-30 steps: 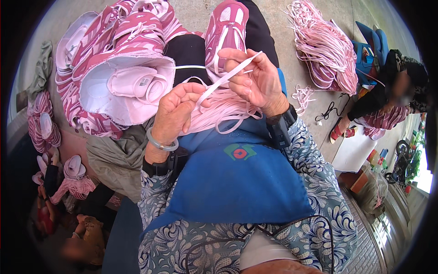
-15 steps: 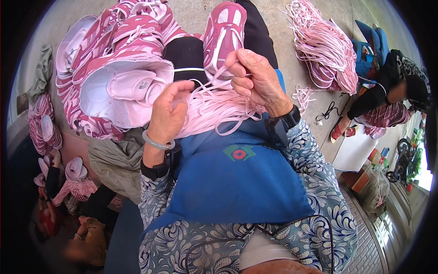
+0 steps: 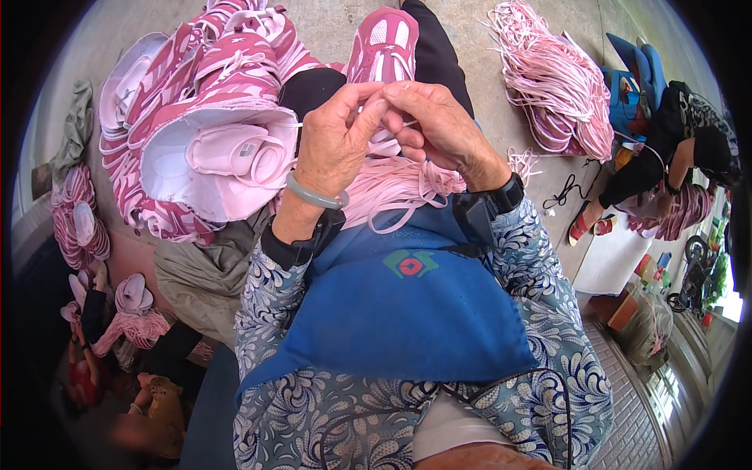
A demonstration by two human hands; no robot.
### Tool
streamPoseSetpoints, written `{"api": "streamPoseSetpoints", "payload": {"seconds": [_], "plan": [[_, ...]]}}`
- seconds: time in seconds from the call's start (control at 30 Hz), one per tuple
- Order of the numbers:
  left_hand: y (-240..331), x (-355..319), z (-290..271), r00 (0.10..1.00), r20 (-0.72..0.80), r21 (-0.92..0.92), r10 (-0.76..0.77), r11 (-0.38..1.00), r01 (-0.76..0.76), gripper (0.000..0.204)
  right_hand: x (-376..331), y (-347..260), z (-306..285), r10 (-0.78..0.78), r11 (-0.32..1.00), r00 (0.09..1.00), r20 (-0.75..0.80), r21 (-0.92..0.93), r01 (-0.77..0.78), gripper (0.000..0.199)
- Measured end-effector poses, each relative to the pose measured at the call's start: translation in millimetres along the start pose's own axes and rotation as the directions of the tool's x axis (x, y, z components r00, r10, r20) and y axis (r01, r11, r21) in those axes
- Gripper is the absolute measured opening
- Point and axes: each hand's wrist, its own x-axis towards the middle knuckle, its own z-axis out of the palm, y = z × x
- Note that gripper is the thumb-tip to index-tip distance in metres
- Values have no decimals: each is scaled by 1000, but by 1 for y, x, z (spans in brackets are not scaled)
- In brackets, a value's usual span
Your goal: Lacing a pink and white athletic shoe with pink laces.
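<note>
Thin flat pale pink shoelace (image 3: 407, 125) is pinched tight btwn fingertips of both hands, up near a pink shoe. A loose bundle of soft pink laces (image 3: 395, 188) lies in the lap, on the blue apron, w/ 1 loop hanging down.

2 hands (image 3: 337, 149) (image 3: 446, 129), 1 pink shoe (image 3: 384, 43) on lap, 2 lace heaps (image 3: 399, 184) (image 3: 556, 86), 1 shoe-upper stack (image 3: 211, 117), 1 jade bangle (image 3: 313, 196).

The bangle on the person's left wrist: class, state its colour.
Pale green bangle, clearest in the head view.
</note>
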Motion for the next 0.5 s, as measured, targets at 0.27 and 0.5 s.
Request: {"api": "streamPoseSetpoints", "payload": {"seconds": [0.27,0.5], "plan": [[-11,0,-6,983,109,-300,-151,937,177,23,0,5,-7,21,999,999,-42,-32,-23,27],[-22,0,-9,950,203,-229,-235,932,280,16,2,11,-10,-48,999,999,-17,7,48,28]]}}
